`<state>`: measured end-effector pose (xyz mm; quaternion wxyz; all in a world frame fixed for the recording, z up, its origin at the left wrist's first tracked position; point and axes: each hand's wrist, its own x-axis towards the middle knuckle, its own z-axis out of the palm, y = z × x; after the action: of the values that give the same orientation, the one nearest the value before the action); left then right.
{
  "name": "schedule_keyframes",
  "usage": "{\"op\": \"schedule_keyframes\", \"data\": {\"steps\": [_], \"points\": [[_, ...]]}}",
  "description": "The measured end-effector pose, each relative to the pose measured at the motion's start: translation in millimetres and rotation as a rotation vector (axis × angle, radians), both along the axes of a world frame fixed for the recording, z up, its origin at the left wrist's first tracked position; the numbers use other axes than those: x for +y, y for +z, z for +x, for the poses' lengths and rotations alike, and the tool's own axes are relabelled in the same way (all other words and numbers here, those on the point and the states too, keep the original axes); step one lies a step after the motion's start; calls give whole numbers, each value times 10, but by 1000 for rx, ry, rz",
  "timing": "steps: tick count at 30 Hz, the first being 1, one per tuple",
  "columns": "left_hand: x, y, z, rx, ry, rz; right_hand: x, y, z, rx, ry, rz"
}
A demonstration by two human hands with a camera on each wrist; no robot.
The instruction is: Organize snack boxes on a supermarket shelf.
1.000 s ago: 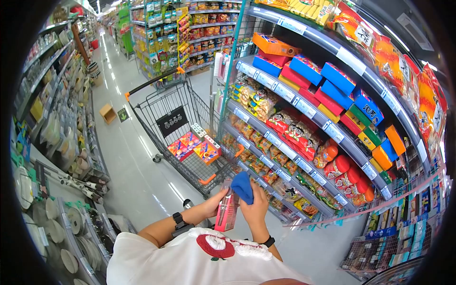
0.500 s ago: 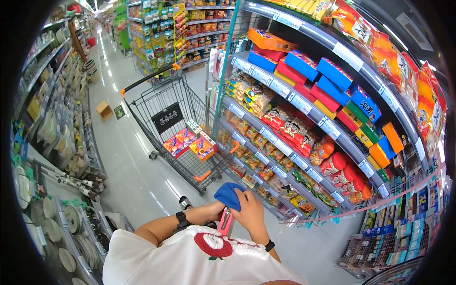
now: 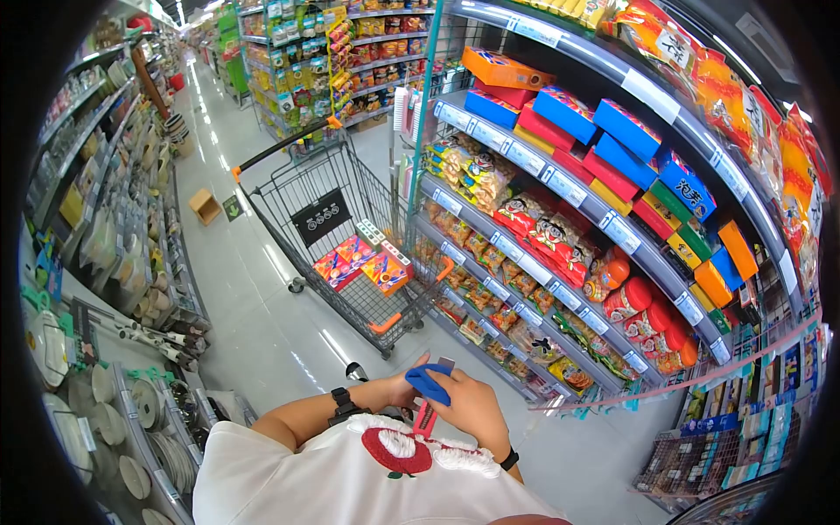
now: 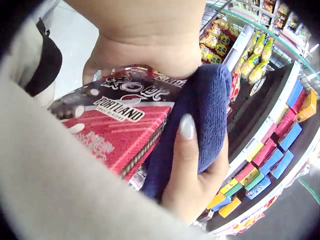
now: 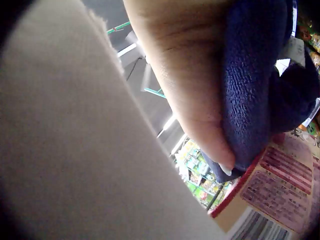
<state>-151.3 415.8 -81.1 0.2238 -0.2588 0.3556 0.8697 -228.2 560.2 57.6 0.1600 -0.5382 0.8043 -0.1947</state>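
Observation:
A slim red and black box [image 4: 125, 120] with "PORTLAND" lettering is held at chest height in front of the white shirt. My left hand [image 3: 404, 388] grips it from the left, with the palm over its far edge in the left wrist view. Against the box lies a folded blue cloth [image 3: 429, 382], gripped by my right hand [image 3: 472, 407]. In the left wrist view the right thumb presses on the cloth [image 4: 210, 115] along the box's edge. The right wrist view shows the cloth bunched under the right hand [image 5: 185, 65], over the printed back of the box [image 5: 280, 185].
Ahead stands a shopping cart [image 3: 337, 219] with red and orange boxes [image 3: 385, 269] inside. Snack shelves [image 3: 560, 197] run along the right, with boxes, bags and red-lidded jars. Tableware shelves [image 3: 122, 236] line the left. A small wooden box [image 3: 205, 206] sits on the aisle floor.
The box has turned from showing its wide face to edge-on. The cloth moved from its upper right side over its top end, then lower, and the box's end now shows above the cloth.

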Motion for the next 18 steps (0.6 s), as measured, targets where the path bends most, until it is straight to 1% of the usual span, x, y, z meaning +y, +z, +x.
{"op": "schedule_keyframes", "data": {"steps": [2, 5, 6, 8, 9, 11, 12, 14, 17, 18], "points": [[-27, 154, 31, -19, 5, -62, 49, 17, -58, -86, 72, -15], [-65, 133, -2, -52, -3, -94, 87, -142, -219, -311, 362, -148], [-69, 211, -6, -58, -22, -98, 94, -145, -234, -333, 357, -168], [-85, 77, -12, 31, -77, -36, 80, -138, -263, -372, 348, -210], [-94, 31, -20, 77, -103, -5, 69, -106, -254, -309, 239, -176], [-75, 377, 5, 58, -99, -131, 56, -27, -199, -183, 22, -107], [-60, 494, 19, 47, -98, -192, 48, -42, -192, -163, 0, -96], [-69, 370, 20, 60, -122, -172, 39, -83, -190, -123, -44, -75], [-59, 318, 37, 51, -113, -153, 59, -67, -215, -171, 55, -56], [-54, 316, 43, 44, -102, -147, 82, -98, -244, -267, 154, -102]]}}
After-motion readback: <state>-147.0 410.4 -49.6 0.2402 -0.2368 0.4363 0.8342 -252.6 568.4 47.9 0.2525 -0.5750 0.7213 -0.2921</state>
